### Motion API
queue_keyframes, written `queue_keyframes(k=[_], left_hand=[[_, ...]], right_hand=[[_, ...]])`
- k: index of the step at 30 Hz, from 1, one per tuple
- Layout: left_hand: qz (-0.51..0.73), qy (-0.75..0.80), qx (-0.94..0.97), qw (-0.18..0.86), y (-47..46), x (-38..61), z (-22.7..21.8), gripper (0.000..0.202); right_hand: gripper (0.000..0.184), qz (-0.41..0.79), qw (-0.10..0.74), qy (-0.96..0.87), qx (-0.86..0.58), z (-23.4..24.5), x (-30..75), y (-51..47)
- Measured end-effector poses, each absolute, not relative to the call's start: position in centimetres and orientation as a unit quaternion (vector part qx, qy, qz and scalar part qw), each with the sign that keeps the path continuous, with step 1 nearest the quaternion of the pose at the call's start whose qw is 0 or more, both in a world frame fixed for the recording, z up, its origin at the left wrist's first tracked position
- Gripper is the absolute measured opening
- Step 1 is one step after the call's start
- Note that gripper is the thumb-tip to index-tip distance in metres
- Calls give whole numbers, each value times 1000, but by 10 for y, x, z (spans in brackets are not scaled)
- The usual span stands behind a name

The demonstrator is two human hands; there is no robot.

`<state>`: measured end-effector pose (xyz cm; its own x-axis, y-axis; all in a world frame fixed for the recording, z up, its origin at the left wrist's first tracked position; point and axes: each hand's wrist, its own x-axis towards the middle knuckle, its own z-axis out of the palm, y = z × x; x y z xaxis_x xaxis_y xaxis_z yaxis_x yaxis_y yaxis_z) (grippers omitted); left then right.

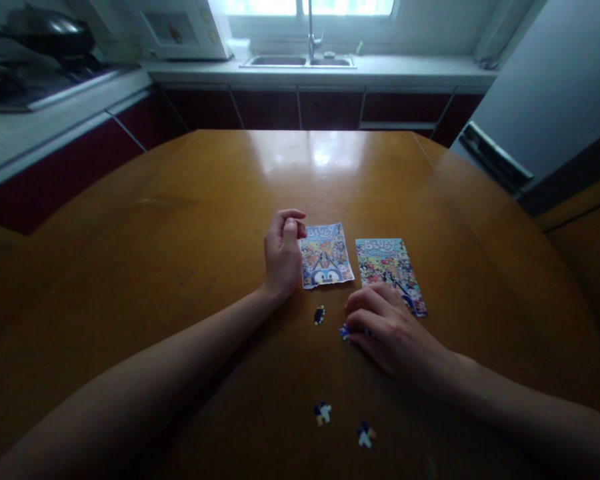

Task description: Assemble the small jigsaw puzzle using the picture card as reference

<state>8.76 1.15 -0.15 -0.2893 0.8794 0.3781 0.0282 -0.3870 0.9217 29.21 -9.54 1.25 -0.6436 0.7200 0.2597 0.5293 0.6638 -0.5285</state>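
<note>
My left hand (pixel 283 257) rests on its side on the table, fingers curled in with the thumb against them, at the left edge of a creased picture sheet (pixel 325 257). No object shows in it. My right hand (pixel 387 330) lies palm down, thumb and fingertips closed on a small blue jigsaw piece (pixel 345 331). Behind that hand lies a second colourful picture (pixel 383 257), its lower left part covered. Between the hands is a dark jigsaw piece (pixel 320 315) with pale edges. Nearer to me lie two blue-and-white pieces, one jigsaw piece (pixel 323 413) left of the other jigsaw piece (pixel 365 434).
The wooden table (pixel 220 193) has rounded sides and a glossy top. Beyond it runs a counter with a sink (pixel 300 61) and tap. A pan (pixel 50 32) sits on the stove at the far left. A large grey appliance (pixel 545 87) stands at the right.
</note>
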Motion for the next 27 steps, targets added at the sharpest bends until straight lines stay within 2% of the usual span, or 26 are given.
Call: queue_keyframes(k=[7, 15, 27], left_hand=[[656, 463, 504, 319, 14, 86, -3, 17], [649, 469, 512, 310, 13, 86, 0, 17], [646, 470, 516, 310, 12, 85, -1, 19]], right_hand=[[4, 107, 312, -837, -436, 29, 331, -66], [4, 127, 254, -856, -433, 17, 333, -67], [5, 117, 242, -868, -417, 13, 327, -68]])
